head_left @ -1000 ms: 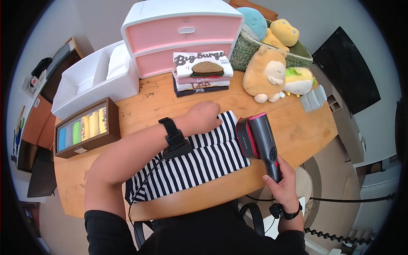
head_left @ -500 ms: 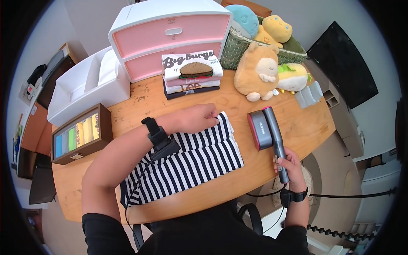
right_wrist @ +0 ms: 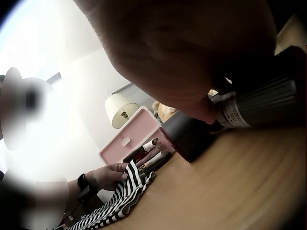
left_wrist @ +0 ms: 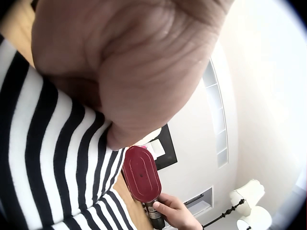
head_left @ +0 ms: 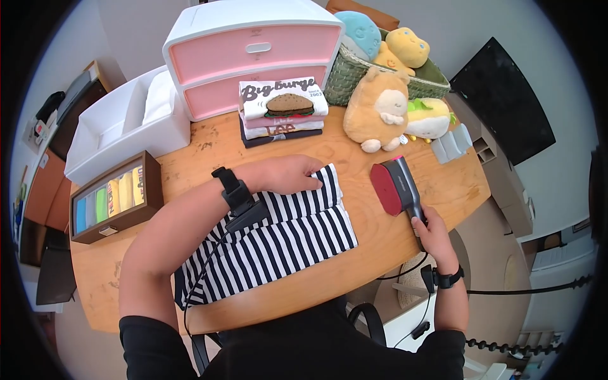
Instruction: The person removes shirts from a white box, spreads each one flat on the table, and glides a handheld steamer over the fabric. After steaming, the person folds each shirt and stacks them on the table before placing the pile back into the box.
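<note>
A striped black-and-white garment (head_left: pixel 285 250) lies folded along the table's front. At its far right corner my left hand (head_left: pixel 290 175) pinches the cloth, which rises in a peak under the fingers in the right wrist view. My right hand (head_left: pixel 437 237) grips the handle of a dark grey handheld garment steamer (head_left: pixel 406 183) to the right of the garment, over the table's right side. The steamer's red plate (left_wrist: pixel 142 173) faces the garment, with a gap of bare wood between them in the head view.
Behind stand pink drawers (head_left: pixel 253 63), folded T-shirts (head_left: pixel 282 104), a plush bear (head_left: pixel 375 111) and a woven basket (head_left: pixel 345 76) of toys. A white bin (head_left: pixel 152 136) and a brown box (head_left: pixel 152 190) of rolled clothes are at left. A cable (head_left: pixel 405 273) hangs from the steamer.
The steamer has moved right, away from the garment's right edge, and turned so its red plate shows. My left hand stays at the far corner; the whole view has shifted slightly.
</note>
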A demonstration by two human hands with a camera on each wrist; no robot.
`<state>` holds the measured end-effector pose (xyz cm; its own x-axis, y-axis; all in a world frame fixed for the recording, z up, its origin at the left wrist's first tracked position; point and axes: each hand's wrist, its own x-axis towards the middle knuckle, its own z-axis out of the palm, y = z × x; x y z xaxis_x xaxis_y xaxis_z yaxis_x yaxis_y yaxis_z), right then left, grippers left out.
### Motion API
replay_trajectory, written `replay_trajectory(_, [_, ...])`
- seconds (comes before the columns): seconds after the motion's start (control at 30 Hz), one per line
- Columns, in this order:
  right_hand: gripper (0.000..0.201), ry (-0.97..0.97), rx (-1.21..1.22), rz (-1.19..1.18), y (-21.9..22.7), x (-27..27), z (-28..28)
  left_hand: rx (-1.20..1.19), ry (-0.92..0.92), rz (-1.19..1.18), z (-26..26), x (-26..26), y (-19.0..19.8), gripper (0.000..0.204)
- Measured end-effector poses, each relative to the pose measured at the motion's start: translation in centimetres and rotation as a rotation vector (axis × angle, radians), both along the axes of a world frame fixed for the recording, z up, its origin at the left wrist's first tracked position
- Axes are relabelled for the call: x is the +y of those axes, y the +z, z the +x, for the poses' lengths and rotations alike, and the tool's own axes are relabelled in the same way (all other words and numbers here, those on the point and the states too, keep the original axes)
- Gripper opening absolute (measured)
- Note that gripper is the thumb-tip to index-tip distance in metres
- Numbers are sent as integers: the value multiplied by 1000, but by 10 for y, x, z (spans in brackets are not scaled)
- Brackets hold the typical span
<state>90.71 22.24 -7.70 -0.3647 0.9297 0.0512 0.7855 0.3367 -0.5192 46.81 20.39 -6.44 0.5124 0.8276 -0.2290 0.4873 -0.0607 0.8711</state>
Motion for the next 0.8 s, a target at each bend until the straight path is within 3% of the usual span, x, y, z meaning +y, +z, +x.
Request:
replay_trajectory(0.07, [56,-11,-153,292,7,-12,-17,-20,2,19,-1,-2,6,26])
replay_trajectory(0.2, [64,123,0,235,44,-32,-73,-71,-20,-20,-3,-6,12,28])
replay_trajectory(0.4, [64,484,229,154,37,-24,-173,-162,-145,92,-7,-12,12,35])
replay_trajectory(0.47, [54,614,311,14,37,-16,-196,-161,-156,142,-10,-16,18,34])
replay_trajectory(0.53, [25,491,417,-210,26,-11,-209,-89,-135,114,-18,-23,30,32])
replay_trajectory(0.6, [16,443,440,-339,28,-8,-216,-40,-33,70,-27,-34,36,29])
replay_trajectory(0.67, [16,450,460,-337,34,-9,-220,25,70,30,-41,-46,36,31])
replay_trajectory(0.8, [20,478,616,-543,50,-19,-228,102,71,-77,-73,-66,31,30])
